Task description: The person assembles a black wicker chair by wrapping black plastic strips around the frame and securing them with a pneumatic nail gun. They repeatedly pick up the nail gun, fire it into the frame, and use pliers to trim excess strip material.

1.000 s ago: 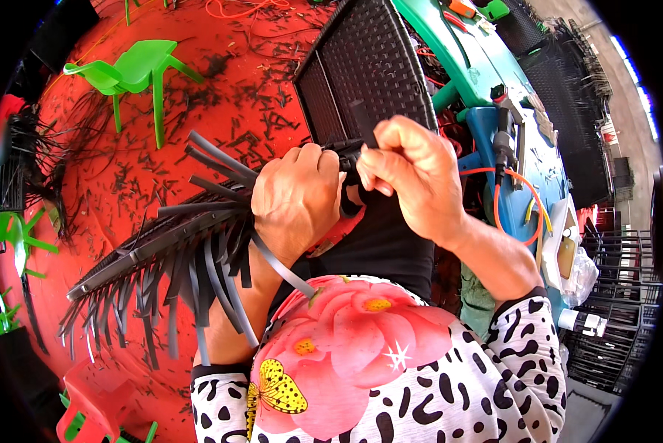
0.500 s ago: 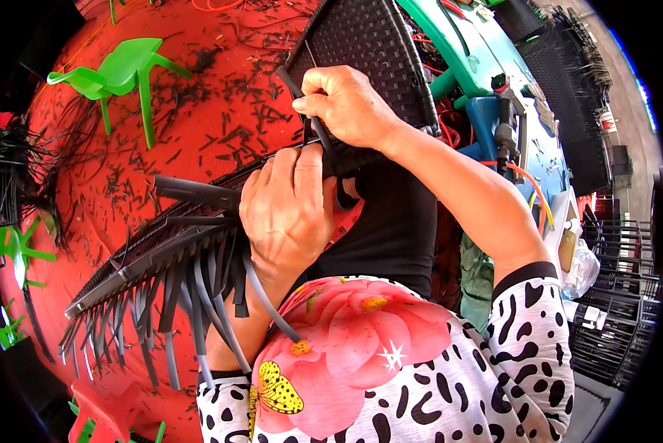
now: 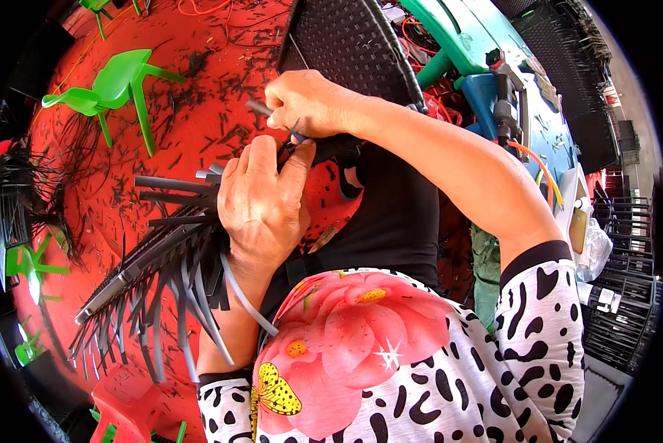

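A woven black plastic wicker panel [image 3: 339,55] on a frame leans in front of me, and its edge runs down to the left. From that edge hang many loose dark flat strips [image 3: 172,288], several of them poking out past my left wrist. My left hand [image 3: 261,199] is closed over the frame edge and strip ends, its thumb toward the right hand. Just above it, my right hand [image 3: 302,107] pinches a dark plastic strip [image 3: 258,108], whose end sticks out left of the fingers. Both hands hide the spot where the strip meets the frame.
Cut black scraps litter the red floor covering [image 3: 220,81]. A green plastic chair [image 3: 117,88] stands at the far left, a red stool [image 3: 128,402] lower left. At right, a black air tool [image 3: 505,103] with an orange hose rests by a blue surface; black wicker pieces [image 3: 568,81] stand beyond.
My right hand has moved left and slightly down, closer to the left hand, and less of its strip shows. The left hand has shifted slightly left and up. The frame has tilted.
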Available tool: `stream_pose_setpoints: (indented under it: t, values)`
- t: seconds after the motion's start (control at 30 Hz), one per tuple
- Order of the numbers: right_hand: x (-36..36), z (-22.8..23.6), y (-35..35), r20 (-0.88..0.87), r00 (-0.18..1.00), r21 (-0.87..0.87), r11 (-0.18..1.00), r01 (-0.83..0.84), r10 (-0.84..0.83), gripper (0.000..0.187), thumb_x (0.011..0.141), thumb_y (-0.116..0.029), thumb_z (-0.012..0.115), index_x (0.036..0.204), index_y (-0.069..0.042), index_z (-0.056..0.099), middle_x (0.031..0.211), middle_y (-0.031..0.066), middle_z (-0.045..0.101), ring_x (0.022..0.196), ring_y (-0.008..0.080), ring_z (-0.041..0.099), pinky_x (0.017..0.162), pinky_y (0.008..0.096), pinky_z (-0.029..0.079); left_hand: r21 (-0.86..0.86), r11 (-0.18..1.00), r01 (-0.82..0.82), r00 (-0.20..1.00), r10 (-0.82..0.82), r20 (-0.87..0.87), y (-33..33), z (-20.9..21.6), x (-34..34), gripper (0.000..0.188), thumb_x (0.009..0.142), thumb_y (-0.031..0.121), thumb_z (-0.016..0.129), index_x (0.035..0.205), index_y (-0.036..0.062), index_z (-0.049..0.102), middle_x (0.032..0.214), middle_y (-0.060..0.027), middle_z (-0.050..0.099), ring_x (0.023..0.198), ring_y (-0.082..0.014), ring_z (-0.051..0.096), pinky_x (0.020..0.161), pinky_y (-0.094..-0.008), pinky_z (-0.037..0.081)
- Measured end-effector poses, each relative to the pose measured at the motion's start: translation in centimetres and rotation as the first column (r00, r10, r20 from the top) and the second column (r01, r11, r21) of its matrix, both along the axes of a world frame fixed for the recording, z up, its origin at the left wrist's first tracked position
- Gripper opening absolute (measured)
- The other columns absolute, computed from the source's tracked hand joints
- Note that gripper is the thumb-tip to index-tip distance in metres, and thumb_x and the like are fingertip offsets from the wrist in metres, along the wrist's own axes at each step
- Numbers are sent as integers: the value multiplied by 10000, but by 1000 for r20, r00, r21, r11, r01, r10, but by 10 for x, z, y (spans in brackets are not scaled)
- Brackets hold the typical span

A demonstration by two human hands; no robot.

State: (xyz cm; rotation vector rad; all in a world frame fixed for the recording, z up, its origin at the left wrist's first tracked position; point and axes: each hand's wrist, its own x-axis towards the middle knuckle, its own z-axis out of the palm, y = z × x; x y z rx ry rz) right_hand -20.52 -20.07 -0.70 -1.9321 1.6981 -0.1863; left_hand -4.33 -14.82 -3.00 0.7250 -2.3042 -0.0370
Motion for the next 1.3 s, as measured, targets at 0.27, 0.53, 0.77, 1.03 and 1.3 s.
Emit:
stream_pose_setpoints:
  t: [0.27, 0.53, 0.77, 1.03, 1.3]
  values:
    - [-32, 4, 13, 276, 914, -176, 950, -257, 298, 415, 746, 21, 555, 1159, 0, 601, 865, 115, 641, 762, 199, 642, 670, 345, 515, 34, 999, -11, 1000, 11, 14, 5, 4, -2, 353, 653, 19, 703, 996, 104, 688, 779, -70, 502, 680, -270, 545, 594, -372, 437]
    - [-37, -7, 14, -194, 928, -689, 629, -359, 318, 189, 760, -36, 582, 896, -65, 709, 834, 126, 630, 747, 315, 630, 715, 399, 512, 21, 999, 49, 998, -50, 49, -3, 6, 0, 333, 689, 27, 620, 1011, 90, 681, 756, -100, 444, 703, -277, 543, 619, -383, 450]
    - [-28, 14, 14, 569, 818, 134, 991, 10, -86, 198, 797, 7, 549, 951, -4, 673, 787, 64, 658, 675, 152, 646, 638, 287, 525, 68, 996, 61, 998, -63, 30, -4, 7, -1, 371, 676, -8, 622, 1032, 83, 678, 812, -102, 494, 740, -282, 562, 655, -382, 470]
    - [-28, 22, 18, 629, 745, 214, 971, 108, -221, 162, 800, -1, 555, 952, 18, 607, 790, 69, 632, 636, 137, 628, 572, 258, 526, 21, 998, 54, 998, -55, 36, -11, 8, -3, 332, 712, -46, 646, 1019, 73, 679, 798, -98, 508, 685, -280, 554, 586, -376, 444]
    - [-27, 9, 6, 465, 880, 271, 962, -36, -98, 135, 766, 18, 574, 871, -1, 657, 704, 47, 632, 616, 116, 579, 558, 257, 463, 57, 994, 93, 996, -94, 6, -9, 10, -2, 353, 693, -51, 662, 1030, 55, 672, 869, -119, 552, 755, -303, 579, 636, -375, 465]
